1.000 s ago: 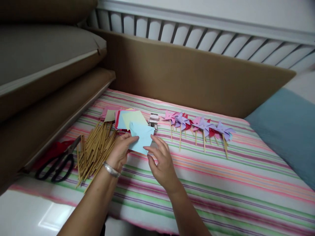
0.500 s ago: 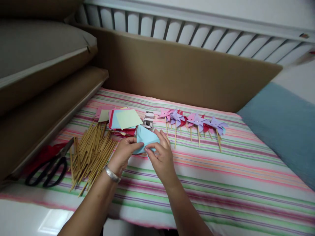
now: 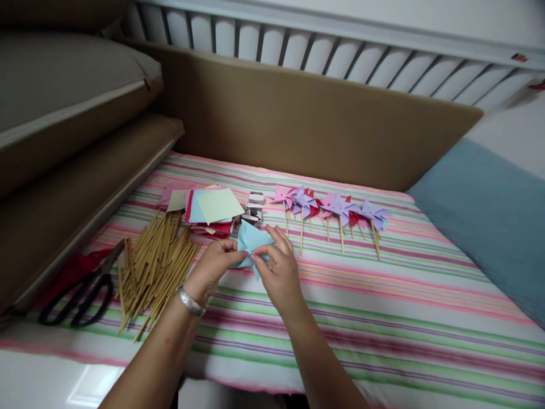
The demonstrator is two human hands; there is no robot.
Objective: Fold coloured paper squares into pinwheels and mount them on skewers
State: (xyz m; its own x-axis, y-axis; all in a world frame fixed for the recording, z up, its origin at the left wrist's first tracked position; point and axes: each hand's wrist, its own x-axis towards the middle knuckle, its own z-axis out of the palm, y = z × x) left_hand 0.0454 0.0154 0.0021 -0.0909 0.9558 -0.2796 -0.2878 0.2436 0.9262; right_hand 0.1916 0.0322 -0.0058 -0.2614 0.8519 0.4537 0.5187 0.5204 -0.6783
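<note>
Between my hands is a light blue paper pinwheel, its corners folded in toward the middle. My left hand pinches it from the left, thumb at the centre. From the right, my right hand presses thumb and forefinger on the folded corners near the same spot. Just behind the pinwheel lie a stack of coloured paper squares, with a pale green one on top, and some small metal pieces whose kind I cannot make out. Left of my left hand, many thin wooden sticks lie in a loose heap.
Finished pinwheels on sticks, purple, pink and red, lie in a row at the back right. Black-handled scissors rest at the left beside a red item. Brown cushions and a padded board border the striped cloth.
The blue paper is folded further: its corners now gather at the centre under my thumbs, and a point sticks out below. Both hands keep their hold.
</note>
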